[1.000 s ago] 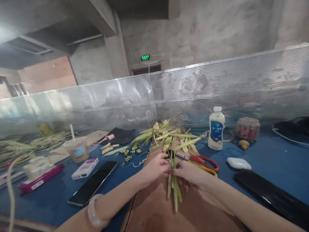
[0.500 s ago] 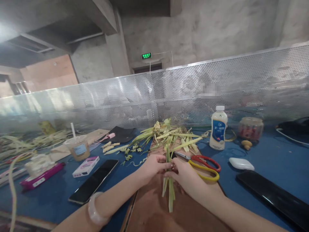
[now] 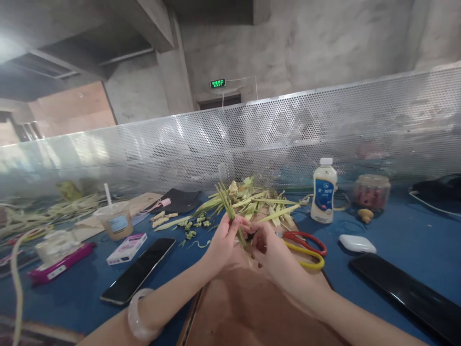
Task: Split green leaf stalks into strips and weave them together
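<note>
My left hand (image 3: 224, 240) is closed around a bundle of narrow green leaf strips (image 3: 226, 202). The bundle leans up to the left, its lower end passing between my hands. Close on the right, the bent fingers of my right hand (image 3: 272, 250) are pinched together beside the lower strips; what they hold is hidden and blurred. Both hands are above a brown board (image 3: 245, 307). Behind them lies a loose pile of pale green husk-like strips (image 3: 277, 204). Scissors with red and yellow handles (image 3: 302, 235) lie beside my right hand, blades partly covered.
Left on the blue table are a black phone (image 3: 139, 271), a small box (image 3: 127, 249), a drink cup (image 3: 117, 221) and green sprigs (image 3: 192, 226). To the right stand a bottle (image 3: 323, 194) and a jar (image 3: 372, 192), with a white case (image 3: 357, 243) and a long black case (image 3: 403, 293) nearer.
The bundle has swung from hanging down between my hands to pointing up and left in my left hand. Both hands have shifted slightly, with the left hand now turned upward.
</note>
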Available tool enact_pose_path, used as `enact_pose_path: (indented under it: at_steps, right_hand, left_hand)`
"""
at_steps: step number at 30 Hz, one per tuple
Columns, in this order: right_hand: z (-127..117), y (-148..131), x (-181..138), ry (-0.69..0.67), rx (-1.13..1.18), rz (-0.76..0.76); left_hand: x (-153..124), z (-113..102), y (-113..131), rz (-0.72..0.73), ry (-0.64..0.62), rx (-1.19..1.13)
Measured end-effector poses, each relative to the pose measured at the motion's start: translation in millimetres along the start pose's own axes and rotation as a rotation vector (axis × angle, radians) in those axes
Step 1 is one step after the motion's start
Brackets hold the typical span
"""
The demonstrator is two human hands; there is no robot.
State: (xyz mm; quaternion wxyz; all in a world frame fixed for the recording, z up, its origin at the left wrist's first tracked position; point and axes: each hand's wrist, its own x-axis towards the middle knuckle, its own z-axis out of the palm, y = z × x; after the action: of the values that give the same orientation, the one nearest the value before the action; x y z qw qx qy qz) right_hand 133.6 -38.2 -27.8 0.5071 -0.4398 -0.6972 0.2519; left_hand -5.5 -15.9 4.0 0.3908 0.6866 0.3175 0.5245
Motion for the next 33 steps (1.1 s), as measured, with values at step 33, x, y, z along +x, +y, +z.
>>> enact_pose_path:
  at_steps: [33]
  right_hand:
    - [-17.2, -51.8, -14.6, -0.251, 0.155, 0.166]
  left_hand:
    - [-12.2, 12.1, -1.3, -0.25, -0.276, -0.018]
